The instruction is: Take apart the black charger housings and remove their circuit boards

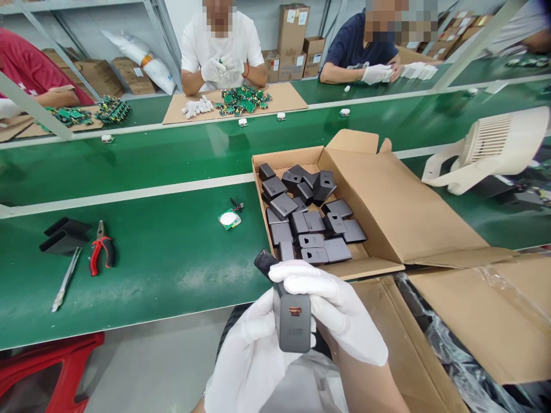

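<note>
My left hand [253, 350], in a white glove, is closed around a dark grey plastic housing [295, 332] held in front of my body. Copper-coloured metal [295, 311] shows in a small opening in the housing's end face. My right hand [336, 304], also gloved, curls over the top and right side of this housing, fingers pressed against it. A black piece [264, 261] juts out at upper left from beneath the right fingers; where it joins is hidden. Just beyond, an open cardboard box [383, 252] contains several similar dark housings [284, 205].
On the green bench [172, 269] lie red-handled pliers [101, 249], a metal tool [67, 281], black sleeves [64, 235] and a small circuit board [229, 218]. A conveyor [185, 163] runs behind; co-workers sit across it. A white fan [495, 146] stands right, a red stool [55, 367] lower left.
</note>
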`<state>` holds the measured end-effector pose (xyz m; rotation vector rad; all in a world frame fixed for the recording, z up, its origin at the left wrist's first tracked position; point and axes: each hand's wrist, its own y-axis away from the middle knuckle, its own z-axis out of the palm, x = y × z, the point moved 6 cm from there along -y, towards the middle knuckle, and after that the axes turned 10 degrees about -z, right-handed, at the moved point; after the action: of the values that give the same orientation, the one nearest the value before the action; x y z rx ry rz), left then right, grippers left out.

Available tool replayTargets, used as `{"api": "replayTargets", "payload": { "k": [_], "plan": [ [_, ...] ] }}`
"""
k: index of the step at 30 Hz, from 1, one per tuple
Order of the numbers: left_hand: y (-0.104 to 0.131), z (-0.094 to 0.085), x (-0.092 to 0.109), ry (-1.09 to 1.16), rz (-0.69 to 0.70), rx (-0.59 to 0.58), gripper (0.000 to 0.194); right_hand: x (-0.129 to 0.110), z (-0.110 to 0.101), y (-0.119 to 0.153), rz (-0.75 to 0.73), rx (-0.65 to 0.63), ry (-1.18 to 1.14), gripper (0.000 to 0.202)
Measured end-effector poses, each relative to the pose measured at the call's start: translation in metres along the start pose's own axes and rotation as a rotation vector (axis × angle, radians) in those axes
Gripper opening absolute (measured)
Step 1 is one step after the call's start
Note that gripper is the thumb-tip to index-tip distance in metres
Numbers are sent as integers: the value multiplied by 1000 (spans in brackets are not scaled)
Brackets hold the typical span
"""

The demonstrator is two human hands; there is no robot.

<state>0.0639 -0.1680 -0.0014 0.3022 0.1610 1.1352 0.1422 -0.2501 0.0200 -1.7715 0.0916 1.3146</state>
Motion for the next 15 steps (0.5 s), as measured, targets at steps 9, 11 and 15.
{"api": "replayTargets", "payload": {
  "k": [9, 11, 15],
  "plan": [
    [-3, 2, 0, -28, 3, 18, 39, 14, -2, 10, 178, 123, -24, 30],
    [-2, 3, 0, -31, 6, 26, 40, 16, -1, 10, 185, 125, -21, 29],
    [0, 2, 0, -41, 13, 26, 39, 16, -1, 10, 186, 123, -9, 29]
  ]
}}
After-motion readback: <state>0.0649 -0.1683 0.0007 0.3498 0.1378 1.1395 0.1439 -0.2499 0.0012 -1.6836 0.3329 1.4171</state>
